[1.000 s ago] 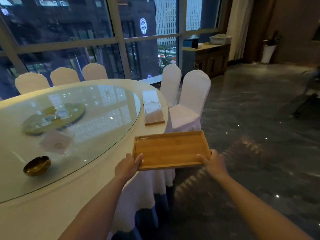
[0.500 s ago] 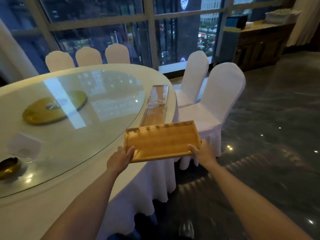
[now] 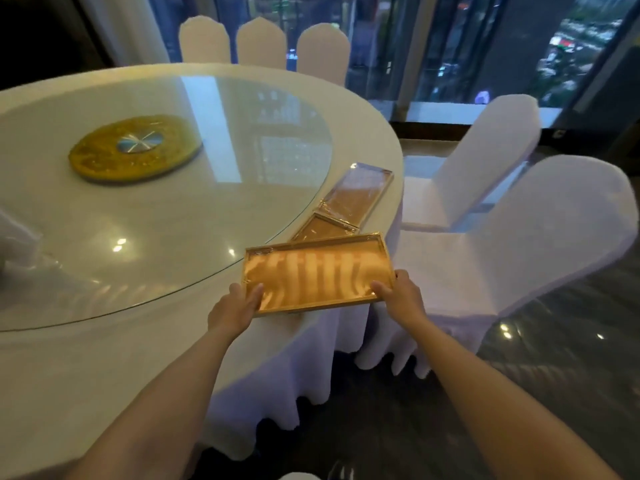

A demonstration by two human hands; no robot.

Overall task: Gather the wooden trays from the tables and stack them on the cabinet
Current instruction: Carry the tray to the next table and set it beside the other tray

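Observation:
I hold a wooden tray (image 3: 317, 270) level over the right edge of the round table (image 3: 363, 133). My left hand (image 3: 235, 308) grips its near left corner and my right hand (image 3: 401, 294) grips its near right corner. Two more wooden trays lie end to end on the tablecloth just beyond it. The nearer tray (image 3: 320, 230) is partly hidden under the held one. The farther tray (image 3: 358, 192) is wrapped in clear plastic and reaches toward the table edge.
A glass turntable (image 3: 173, 209) covers most of the table, with a gold disc (image 3: 133, 148) near its middle. Two white-covered chairs (image 3: 519, 244) stand close on the right, three more at the far side. Dark floor lies below; windows are behind.
I have stepped closer to the table and looked down. The held tray has moved forward until it overlaps the nearer tray lying on the table. The cabinet has left the view.

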